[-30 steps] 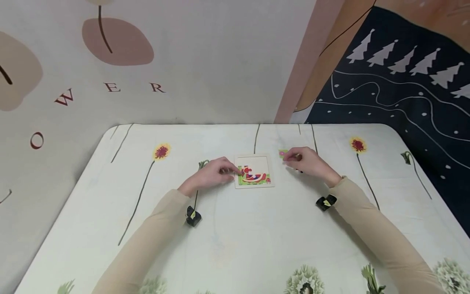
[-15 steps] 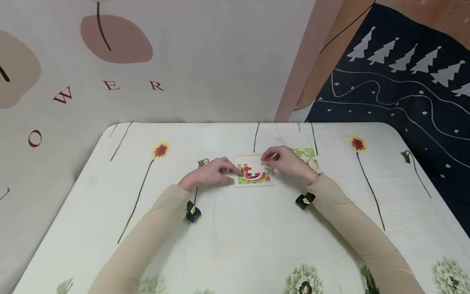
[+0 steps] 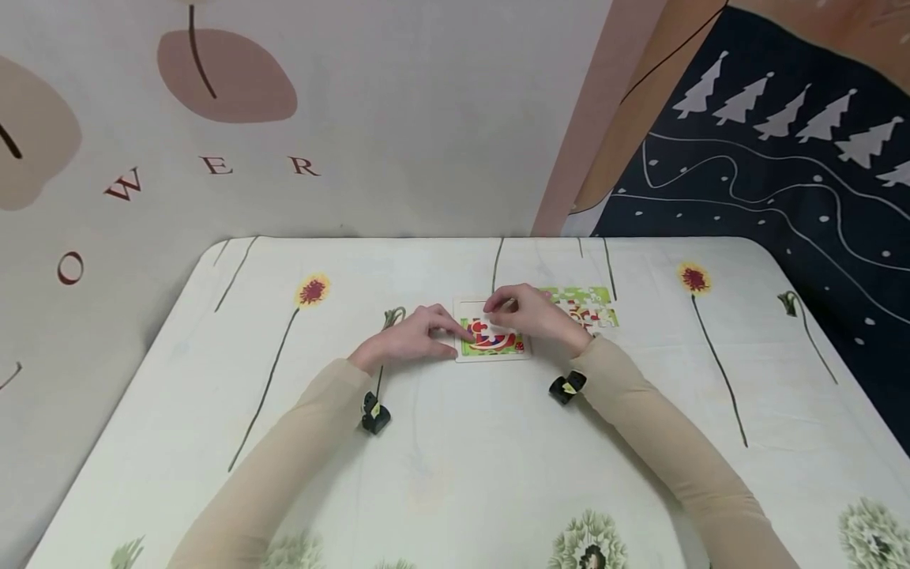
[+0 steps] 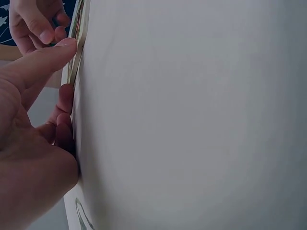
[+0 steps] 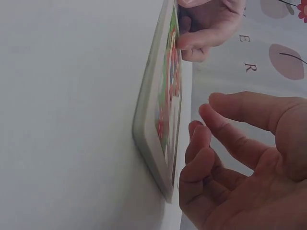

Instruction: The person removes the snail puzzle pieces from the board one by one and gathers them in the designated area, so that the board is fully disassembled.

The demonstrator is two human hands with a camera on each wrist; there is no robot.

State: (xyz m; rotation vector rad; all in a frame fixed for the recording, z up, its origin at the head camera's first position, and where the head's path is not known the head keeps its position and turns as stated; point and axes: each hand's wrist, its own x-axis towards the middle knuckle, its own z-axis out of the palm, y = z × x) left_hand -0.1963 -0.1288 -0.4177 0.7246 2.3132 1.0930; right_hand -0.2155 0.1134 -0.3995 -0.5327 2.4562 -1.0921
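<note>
A square puzzle board with a pale frame lies on the table, partly filled with red, white and green pieces. At its left side, my left hand rests its forefinger on the board, thumb by the near edge. My right hand hovers over the upper part of the board, thumb and forefinger brought together. They appear to pinch a small puzzle piece, mostly hidden by the fingers. In the right wrist view, the right hand is raised just off the board's surface.
Several loose green and red puzzle pieces lie right of the board, partly behind the right hand. A white flower-printed cloth covers the table. A pale wall rises beyond the far edge.
My right hand has moved left from the loose pieces to above the board, uncovering more of those pieces. My left hand has stayed at the board's left side.
</note>
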